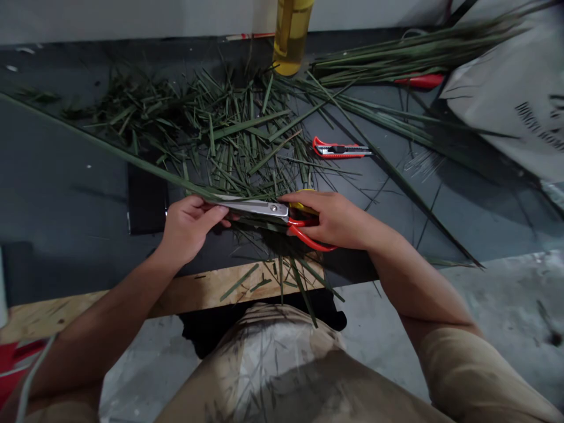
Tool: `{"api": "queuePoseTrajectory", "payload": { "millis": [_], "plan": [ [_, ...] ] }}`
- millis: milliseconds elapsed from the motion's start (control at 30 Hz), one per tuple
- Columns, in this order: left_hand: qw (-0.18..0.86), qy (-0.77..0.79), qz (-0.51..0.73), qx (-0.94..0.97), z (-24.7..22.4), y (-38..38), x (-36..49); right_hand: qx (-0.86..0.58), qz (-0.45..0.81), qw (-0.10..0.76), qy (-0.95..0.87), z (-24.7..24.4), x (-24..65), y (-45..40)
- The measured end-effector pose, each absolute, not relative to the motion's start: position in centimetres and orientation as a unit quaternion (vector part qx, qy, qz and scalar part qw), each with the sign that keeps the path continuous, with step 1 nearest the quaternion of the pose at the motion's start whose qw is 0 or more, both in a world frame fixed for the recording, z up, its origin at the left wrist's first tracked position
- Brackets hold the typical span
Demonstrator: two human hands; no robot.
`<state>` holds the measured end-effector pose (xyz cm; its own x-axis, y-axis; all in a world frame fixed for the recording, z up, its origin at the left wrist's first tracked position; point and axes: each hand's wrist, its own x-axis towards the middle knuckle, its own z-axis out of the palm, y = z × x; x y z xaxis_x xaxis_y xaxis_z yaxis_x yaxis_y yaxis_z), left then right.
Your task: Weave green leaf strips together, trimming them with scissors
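Note:
My left hand (187,228) pinches a long green leaf blade (118,154), which runs off to the upper left. In my right hand (337,218) is a pair of scissors (264,208) with red handles, its metal blades pointing left along the leaf, their tips at my left fingers. Something yellow, partly hidden, shows by my right fingers. Cut leaf pieces (233,129) lie heaped just beyond both hands, and a few more lie scattered on the wooden edge below.
A red utility knife (341,148) lies right of the heap. Behind stands a bottle of yellow liquid (291,44). Long leaves (374,66) stretch right toward a pale printed bag (506,88). A dark flat device (145,200) lies left, near the table's wooden edge (185,292).

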<state>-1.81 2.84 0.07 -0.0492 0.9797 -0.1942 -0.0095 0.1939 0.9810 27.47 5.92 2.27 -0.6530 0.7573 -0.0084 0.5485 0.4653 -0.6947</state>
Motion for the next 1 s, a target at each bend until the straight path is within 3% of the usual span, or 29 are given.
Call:
{"api": "queuePoseTrajectory", "payload": {
  "millis": [400,733,1000],
  "plan": [
    [0.512,0.538,0.487,0.46,-0.2,3.0,-1.4,-0.364,0.377,0.135,-0.841,2.9,27.5,6.0],
    [0.55,0.53,0.489,0.422,0.0,2.8,-1.7,-0.313,0.357,0.226,-0.85,1.4,26.4,5.1],
    [0.539,0.532,0.509,0.41,-0.1,3.1,-1.7,-0.302,0.329,0.211,-0.869,0.9,26.5,5.2]
  ]
}}
